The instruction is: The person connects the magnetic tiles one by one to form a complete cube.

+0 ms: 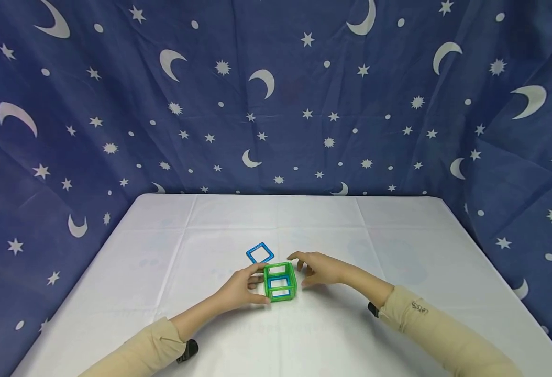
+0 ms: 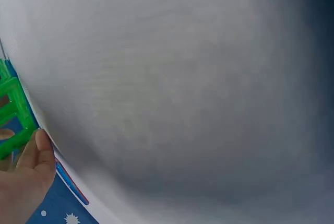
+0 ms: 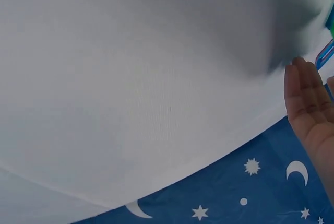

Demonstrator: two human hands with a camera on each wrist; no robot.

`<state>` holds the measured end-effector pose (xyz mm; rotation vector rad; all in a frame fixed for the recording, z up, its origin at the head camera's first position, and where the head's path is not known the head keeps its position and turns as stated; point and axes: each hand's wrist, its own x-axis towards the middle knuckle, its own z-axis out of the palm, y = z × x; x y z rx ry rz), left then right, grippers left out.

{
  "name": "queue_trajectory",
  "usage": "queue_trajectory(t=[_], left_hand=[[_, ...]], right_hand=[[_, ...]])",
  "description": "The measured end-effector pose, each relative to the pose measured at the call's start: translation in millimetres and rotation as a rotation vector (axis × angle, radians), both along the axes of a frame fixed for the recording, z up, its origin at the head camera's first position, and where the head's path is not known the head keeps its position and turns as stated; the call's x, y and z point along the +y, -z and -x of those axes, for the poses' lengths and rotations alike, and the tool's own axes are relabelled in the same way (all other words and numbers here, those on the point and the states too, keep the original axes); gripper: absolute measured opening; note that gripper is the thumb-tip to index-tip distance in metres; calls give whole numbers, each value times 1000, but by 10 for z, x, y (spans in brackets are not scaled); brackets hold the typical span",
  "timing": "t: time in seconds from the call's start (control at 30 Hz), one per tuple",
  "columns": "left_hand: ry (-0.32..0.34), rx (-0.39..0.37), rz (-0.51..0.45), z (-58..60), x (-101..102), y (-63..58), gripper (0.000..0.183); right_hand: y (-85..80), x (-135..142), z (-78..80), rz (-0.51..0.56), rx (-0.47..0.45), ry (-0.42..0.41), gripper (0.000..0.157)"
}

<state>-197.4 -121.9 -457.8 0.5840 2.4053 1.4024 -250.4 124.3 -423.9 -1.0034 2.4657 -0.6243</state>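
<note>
A cube of green open-frame magnetic tiles (image 1: 293,283), with a blue square at its base, sits on the white table in the head view. My left hand (image 1: 239,289) holds it from the left, forefinger at the far top corner and thumb at the near lower corner. In the left wrist view, fingertips (image 2: 43,139) meet the corner of the green frame (image 2: 21,106). On the cube's right side is my right hand (image 1: 324,268), loosely bent and holding nothing. Behind the cube lies a loose blue square magnetic tile (image 1: 260,253), flat and turned like a diamond.
A white cloth with fold creases covers the table (image 1: 200,230). A dark blue curtain (image 1: 285,104) with moons and stars hangs behind the table and along both sides. Black bands (image 1: 188,350) show at the wrists below the beige sleeves (image 1: 139,348).
</note>
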Motion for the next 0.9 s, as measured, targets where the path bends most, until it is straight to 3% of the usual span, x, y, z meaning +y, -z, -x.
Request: queue_trajectory(t=[0.23, 0.4, 0.67, 0.9], left_hand=[[-15, 67, 51, -13, -15, 16, 81], [-4, 80, 69, -13, 1, 32, 78], [-1, 86, 81, -15, 12, 49, 81], [-11, 108, 86, -23, 24, 67, 80]], right_hand=[[-16, -137, 285, -33, 210, -63, 47], [13, -266, 451, -26, 253, -137, 47], [26, -458, 686, -42, 183, -146, 58], [92, -631, 824, -43, 135, -227, 72]])
